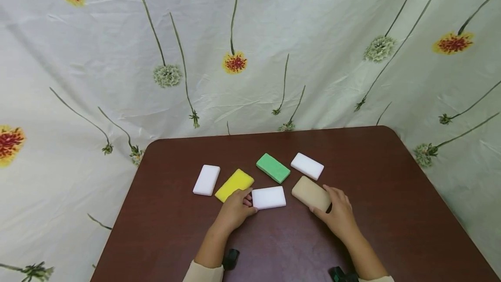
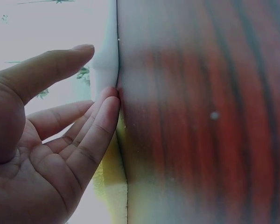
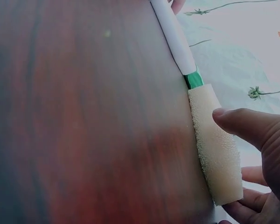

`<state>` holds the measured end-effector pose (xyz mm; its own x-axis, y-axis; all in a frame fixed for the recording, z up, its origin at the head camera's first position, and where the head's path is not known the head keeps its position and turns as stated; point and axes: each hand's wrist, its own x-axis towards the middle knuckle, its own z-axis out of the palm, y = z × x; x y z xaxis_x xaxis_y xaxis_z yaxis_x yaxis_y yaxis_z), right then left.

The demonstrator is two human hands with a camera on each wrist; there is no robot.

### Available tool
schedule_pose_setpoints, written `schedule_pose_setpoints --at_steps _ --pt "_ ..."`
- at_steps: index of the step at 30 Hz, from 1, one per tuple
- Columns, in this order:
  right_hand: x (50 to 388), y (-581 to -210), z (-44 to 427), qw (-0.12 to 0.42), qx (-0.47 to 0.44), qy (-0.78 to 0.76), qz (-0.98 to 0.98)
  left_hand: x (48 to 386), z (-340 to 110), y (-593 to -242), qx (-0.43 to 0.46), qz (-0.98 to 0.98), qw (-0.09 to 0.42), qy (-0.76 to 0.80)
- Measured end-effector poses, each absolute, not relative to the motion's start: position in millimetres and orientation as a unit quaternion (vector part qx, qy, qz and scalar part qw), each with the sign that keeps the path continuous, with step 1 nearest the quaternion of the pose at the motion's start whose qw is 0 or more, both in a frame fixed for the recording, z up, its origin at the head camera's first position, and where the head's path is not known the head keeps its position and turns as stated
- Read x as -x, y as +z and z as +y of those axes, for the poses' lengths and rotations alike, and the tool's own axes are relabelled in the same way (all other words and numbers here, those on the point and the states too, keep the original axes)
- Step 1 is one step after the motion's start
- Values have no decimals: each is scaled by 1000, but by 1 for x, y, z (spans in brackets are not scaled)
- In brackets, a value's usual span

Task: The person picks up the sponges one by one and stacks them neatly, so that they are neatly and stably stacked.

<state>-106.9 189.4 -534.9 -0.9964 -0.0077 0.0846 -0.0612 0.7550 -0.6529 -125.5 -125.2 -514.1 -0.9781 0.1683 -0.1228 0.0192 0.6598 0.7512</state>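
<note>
In the head view, my left hand (image 1: 236, 209) is at the left end of a white sponge block (image 1: 268, 197), thumb and index finger beside its corners. The left wrist view shows that thumb apart from the long, nearly straight fingers (image 2: 95, 135), whose tips rest at the tabletop. My right hand (image 1: 339, 213) spans the near right end of a beige sponge (image 1: 311, 193). Its thumb (image 3: 240, 122) lies against the porous side in the right wrist view, with the other fingers around the lower end. A yellow sponge (image 1: 235, 184) lies just beyond the left hand, partly covered by it.
A second white block (image 1: 206, 180) lies at the left. Farther back are a green sponge (image 1: 273, 168) and a third white block (image 1: 307, 166). All lie flat on a dark red-brown table (image 1: 156, 238). A flowered cloth (image 1: 250, 21) hangs behind the table's far edge.
</note>
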Motion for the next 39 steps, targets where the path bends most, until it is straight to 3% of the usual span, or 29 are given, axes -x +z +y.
schedule_pose_setpoints --at_steps 16,33,39 --pt "102 -532 191 18 -5 338 -941 124 -124 -515 -61 912 82 397" --pt "108 -532 185 64 -68 398 -912 125 -124 -515 -66 915 78 389" --pt "110 -530 176 53 -79 418 -903 126 -124 -515 -62 916 83 388"
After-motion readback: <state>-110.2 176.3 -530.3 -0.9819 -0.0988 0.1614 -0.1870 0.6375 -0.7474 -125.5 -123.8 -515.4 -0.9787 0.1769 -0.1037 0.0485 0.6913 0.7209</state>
